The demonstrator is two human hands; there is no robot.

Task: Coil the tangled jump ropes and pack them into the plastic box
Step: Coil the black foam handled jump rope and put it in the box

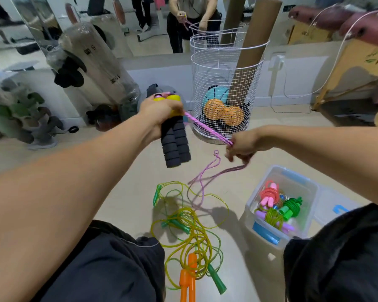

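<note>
My left hand point(159, 110) grips two black foam handles point(176, 144) with yellow caps, held together and hanging downward. A pink rope point(207, 128) runs taut from them to my right hand point(241, 147), which pinches it; the rest of the pink rope point(202, 179) dangles to the floor. On the floor between my knees lies a tangle of yellow-green ropes point(190, 232) with green and orange handles point(188, 277). The clear plastic box point(255, 190) at the right holds several coiled ropes.
A white wire basket point(205, 68) with balls and a cardboard tube stands just beyond my hands. A wall mirror behind it reflects a person. Wrapped punching bags point(96, 59) and dumbbells are at the left, a wooden stand point(347, 68) at the right. The box lid point(336, 205) lies beside the box.
</note>
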